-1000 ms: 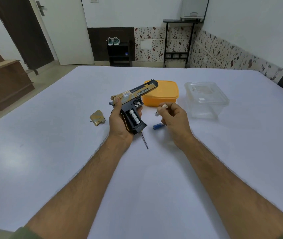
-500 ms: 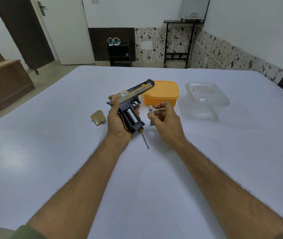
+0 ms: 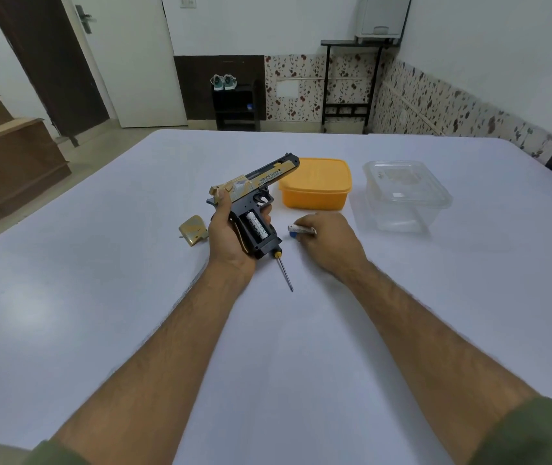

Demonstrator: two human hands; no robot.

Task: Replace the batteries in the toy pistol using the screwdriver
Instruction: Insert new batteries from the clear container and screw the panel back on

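My left hand (image 3: 229, 234) grips the black and gold toy pistol (image 3: 261, 182) by its handle, barrel pointing up and to the right. The handle's side is open and one battery (image 3: 257, 226) sits in the compartment. My right hand (image 3: 330, 245) is down on the table to the right of the pistol, pinching a white battery (image 3: 302, 229). A blue battery (image 3: 292, 235) lies just under those fingertips. The screwdriver (image 3: 285, 271) lies on the table below the pistol, its handle mostly hidden. The gold grip cover (image 3: 194, 230) rests left of my left hand.
An orange lidded box (image 3: 315, 186) stands behind the pistol and a clear plastic container (image 3: 402, 196) stands to its right. The white table (image 3: 100, 297) stretches wide on all sides. A wooden cabinet (image 3: 6, 162) is off its left edge.
My right hand has dropped from beside the pistol's handle down to the table by the blue battery, still pinching the white battery. My left hand and the pistol have barely moved.
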